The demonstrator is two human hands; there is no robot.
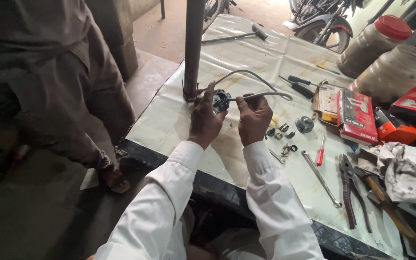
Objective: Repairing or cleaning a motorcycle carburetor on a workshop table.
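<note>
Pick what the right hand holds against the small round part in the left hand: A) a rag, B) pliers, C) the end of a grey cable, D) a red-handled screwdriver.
C: the right hand pinches the grey cable, its end meeting the round part held in the left hand.

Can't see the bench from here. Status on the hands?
Left hand grips small round dark part. Right hand holds grey cable at it. Metal pole right behind; small fittings beside.
</note>
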